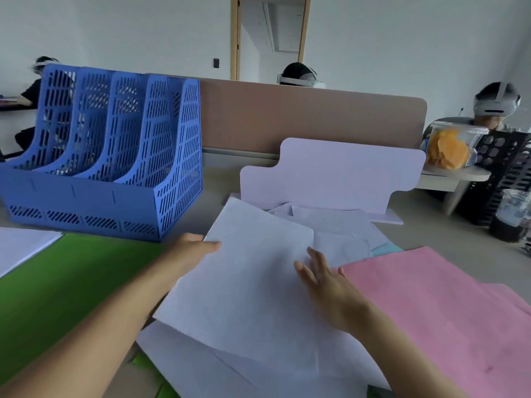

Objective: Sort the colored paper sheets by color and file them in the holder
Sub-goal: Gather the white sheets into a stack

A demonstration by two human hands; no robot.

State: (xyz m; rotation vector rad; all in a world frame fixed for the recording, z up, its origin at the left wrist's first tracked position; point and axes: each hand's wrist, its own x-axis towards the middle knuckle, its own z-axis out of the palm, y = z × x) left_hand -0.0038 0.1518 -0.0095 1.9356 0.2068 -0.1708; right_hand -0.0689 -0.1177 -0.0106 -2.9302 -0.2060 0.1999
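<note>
A large white paper sheet [253,294] lies on top of a loose pile of white sheets [201,366] in the middle of the desk [448,237], near its front edge. The sheet is turned a little, so that one corner points to the back of the desk.

The left hand [195,251] is at the left edge of this sheet, close to its far left corner. The thumb lies on top of the paper and the other fingers are hidden below it, so the hand pinches the edge. The right hand [324,280] rests flat on the same sheet, near its right edge, with the fingers straight and spread wide; it holds nothing. The sheet lies between the two hands and under both of them.

Green paper sheets [57,288] lie at the left side of the desk, just beside the left forearm. Pink paper sheets [436,317] lie at the right side, just beside the right hand. A pale blue sheet [388,249] shows a small corner between the white and the pink paper.

The blue plastic file holder [109,156], with slotted walls and four compartments, stands at the back left of the desk, well apart from the right hand and near the left one. No paper is visible in its compartments.
</note>
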